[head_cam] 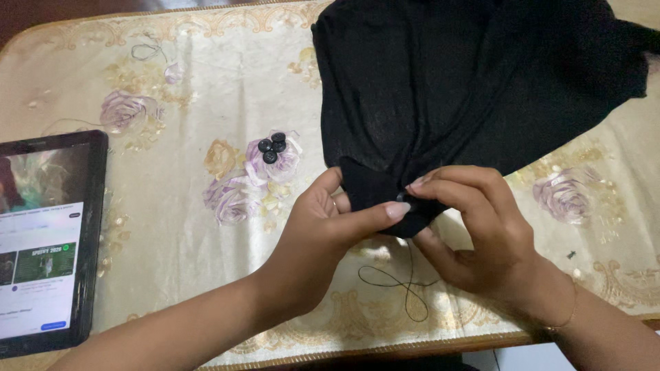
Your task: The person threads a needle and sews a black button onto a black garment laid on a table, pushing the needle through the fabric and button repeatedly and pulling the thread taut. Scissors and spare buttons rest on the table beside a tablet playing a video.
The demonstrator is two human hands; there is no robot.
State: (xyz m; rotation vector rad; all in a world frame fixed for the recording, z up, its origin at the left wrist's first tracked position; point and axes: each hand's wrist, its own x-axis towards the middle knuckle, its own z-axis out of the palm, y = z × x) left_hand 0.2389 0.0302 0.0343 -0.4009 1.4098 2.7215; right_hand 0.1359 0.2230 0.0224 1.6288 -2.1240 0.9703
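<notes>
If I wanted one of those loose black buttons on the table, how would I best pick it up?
Take the buttons one at a time, from straight above, pinching the rim with two fingertips. They lie flat in a tight cluster of four on the tablecloth, so there is probably no way under them. The outermost one, on the side away from the black cloth, looks easiest.
</notes>
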